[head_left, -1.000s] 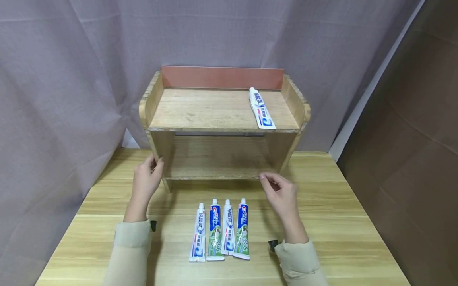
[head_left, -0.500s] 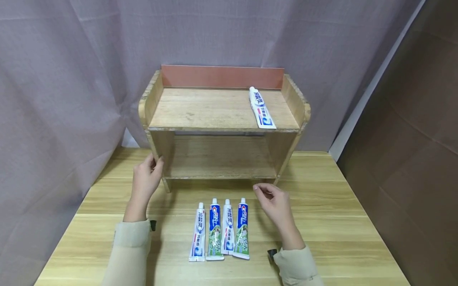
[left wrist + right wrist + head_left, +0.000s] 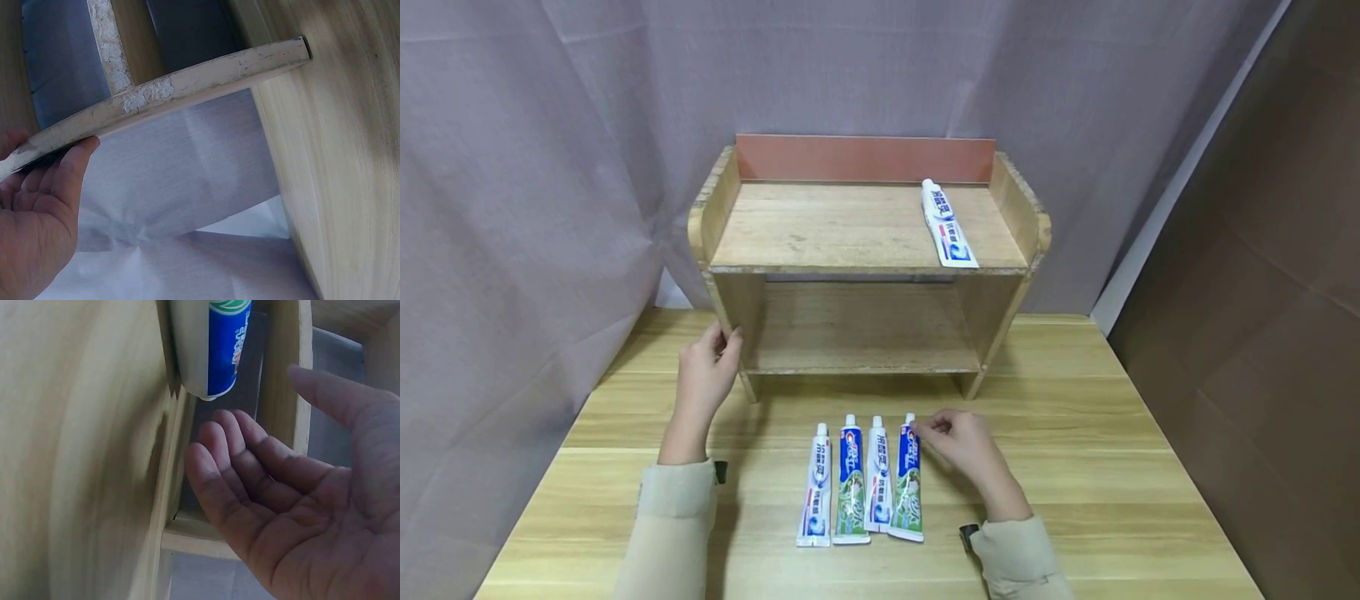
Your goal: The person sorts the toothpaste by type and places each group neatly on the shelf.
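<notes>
The left hand [image 3: 706,371] grips the left side panel [image 3: 209,78] of a two-tier light-wood rack [image 3: 820,229]. The right hand [image 3: 968,446], fingers parted and loosely bent, is by the capped end of a blue-and-green plastic toothpaste tube [image 3: 907,487], rightmost of four tubes [image 3: 851,487] midway between the surface's [image 3: 1090,442] left and right edges.
</notes>
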A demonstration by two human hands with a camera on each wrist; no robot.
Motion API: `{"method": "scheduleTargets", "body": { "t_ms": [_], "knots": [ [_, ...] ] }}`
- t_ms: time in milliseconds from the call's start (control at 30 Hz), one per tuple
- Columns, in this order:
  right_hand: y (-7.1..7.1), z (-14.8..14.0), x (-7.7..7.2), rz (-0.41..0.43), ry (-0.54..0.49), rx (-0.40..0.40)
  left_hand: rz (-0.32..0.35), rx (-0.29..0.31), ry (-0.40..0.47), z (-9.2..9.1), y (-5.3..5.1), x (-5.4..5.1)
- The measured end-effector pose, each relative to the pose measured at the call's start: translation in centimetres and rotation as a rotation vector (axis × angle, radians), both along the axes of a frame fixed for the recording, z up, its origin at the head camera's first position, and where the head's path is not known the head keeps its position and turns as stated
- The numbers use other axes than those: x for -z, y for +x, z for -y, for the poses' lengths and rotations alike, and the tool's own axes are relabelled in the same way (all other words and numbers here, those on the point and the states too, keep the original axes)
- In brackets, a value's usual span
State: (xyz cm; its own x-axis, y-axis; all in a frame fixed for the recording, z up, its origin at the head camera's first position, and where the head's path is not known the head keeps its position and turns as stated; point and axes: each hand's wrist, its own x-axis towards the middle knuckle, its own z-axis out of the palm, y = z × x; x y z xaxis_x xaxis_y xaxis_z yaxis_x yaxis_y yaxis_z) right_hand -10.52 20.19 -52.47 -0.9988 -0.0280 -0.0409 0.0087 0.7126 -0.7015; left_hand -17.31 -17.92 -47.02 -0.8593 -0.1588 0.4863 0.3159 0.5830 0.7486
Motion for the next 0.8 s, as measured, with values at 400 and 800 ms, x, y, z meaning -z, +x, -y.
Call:
{"method": "scheduleTargets", "body": {
  "t_ms": [400,800],
  "knots": [
    [0.1,0.35,0.32,0.075,0.007,-0.03,-0.001,0.003,0.013,-0.15,-0.07,-0.11],
    [0.13,0.36,0.7,0.091,0.009,-0.055,0.013,-0.006,0.004,-0.09,0.07,-0.05]
  ]
}}
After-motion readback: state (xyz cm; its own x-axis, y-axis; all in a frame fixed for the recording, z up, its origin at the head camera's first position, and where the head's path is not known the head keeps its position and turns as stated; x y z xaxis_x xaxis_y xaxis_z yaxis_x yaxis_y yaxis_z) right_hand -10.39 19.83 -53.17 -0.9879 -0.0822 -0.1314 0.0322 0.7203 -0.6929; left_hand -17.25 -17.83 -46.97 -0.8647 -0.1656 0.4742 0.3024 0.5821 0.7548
